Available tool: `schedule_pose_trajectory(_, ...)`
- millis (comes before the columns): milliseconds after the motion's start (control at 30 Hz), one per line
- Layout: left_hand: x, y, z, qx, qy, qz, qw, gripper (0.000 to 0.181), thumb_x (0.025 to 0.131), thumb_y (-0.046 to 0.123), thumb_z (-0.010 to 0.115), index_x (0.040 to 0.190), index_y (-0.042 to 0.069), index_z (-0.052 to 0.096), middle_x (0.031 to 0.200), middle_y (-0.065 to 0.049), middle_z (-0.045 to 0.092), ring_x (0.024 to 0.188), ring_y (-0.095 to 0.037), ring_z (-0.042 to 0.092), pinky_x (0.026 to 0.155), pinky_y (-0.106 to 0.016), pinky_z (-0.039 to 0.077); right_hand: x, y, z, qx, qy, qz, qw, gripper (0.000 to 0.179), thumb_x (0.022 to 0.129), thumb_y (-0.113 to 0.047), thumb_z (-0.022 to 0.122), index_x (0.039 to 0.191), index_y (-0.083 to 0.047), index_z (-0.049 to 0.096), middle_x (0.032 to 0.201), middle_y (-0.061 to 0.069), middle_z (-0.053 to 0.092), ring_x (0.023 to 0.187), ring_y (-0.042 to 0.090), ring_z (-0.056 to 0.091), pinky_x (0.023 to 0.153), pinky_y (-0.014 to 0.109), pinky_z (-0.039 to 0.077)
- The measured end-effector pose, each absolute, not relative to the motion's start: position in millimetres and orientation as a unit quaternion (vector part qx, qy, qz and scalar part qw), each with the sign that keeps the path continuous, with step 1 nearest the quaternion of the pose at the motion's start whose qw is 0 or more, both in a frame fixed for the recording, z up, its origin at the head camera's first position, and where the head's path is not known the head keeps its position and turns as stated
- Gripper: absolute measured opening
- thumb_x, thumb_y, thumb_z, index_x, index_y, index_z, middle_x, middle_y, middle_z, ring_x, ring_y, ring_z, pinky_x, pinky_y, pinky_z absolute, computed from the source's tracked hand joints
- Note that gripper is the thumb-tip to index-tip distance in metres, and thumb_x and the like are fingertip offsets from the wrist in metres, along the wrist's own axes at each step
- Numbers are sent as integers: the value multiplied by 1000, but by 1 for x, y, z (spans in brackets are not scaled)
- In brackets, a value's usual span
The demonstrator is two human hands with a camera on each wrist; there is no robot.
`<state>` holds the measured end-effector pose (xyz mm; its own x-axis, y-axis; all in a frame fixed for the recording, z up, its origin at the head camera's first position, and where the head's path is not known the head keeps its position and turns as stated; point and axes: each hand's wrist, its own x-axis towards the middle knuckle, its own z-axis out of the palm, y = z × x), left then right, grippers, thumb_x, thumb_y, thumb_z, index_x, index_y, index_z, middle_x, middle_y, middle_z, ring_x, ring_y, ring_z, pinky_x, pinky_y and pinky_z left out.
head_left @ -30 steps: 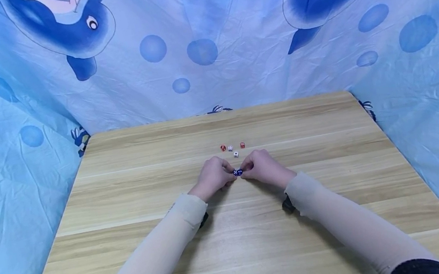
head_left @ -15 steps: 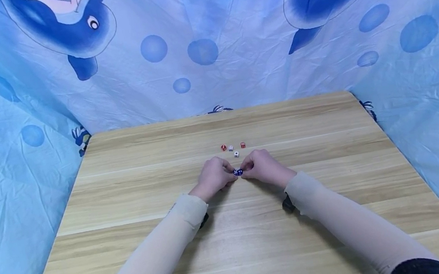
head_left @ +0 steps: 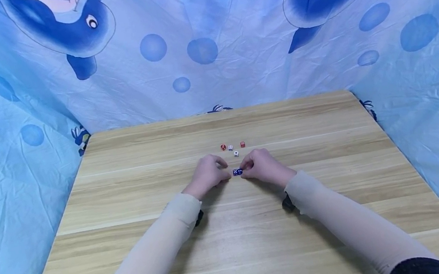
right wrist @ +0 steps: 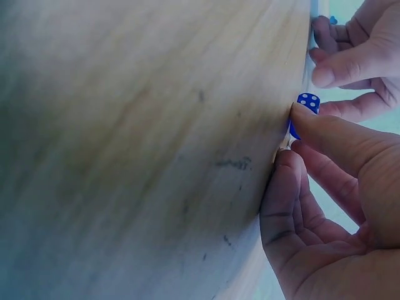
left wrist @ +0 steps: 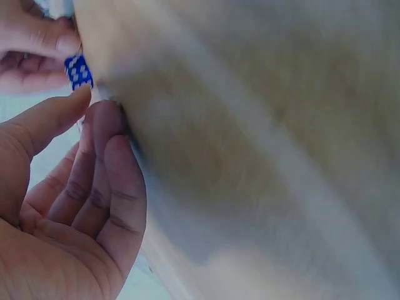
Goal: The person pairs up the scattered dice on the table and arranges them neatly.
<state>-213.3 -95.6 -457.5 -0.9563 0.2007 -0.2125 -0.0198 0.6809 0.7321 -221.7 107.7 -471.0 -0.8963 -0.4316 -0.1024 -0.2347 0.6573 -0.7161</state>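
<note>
Two blue dice with white pips sit side by side at mid-table: the left blue die (head_left: pixel 235 172) and the right blue die (head_left: pixel 239 172). My right hand (head_left: pixel 264 168) pinches the right die between thumb and forefinger; in the right wrist view the thumb covers part of a blue die (right wrist: pixel 309 101). A small gap lies between my left hand (head_left: pixel 207 176) and the dice. Its thumb and fingers are parted and loosely bent, with nothing between them, as the left wrist view of the left hand (left wrist: pixel 75 200) also shows.
Behind the hands lie a red die (head_left: pixel 223 147), a white die (head_left: pixel 230 147), another white die (head_left: pixel 236 154) and another red die (head_left: pixel 242 144). They rest on a wooden table (head_left: pixel 236 248). A blue dolphin-print cloth (head_left: pixel 236 77) hangs around its back and sides.
My left hand has let go of the blue dice and moved a little to the left, its fingers spreading apart. The right hand and the dice stay in place.
</note>
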Motion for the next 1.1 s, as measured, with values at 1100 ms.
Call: schedule_pose_trajectory(1100,-274,-89,-467,-56,888,444,104,24,87,11,82,110,4,76,67,-7,70,54,-20,64,48,-30,54,-220,107,-469,-172,901,-371,145,16,84,-9,84,99,-8,79,77,-6,70,70,14,63,68,30,52)
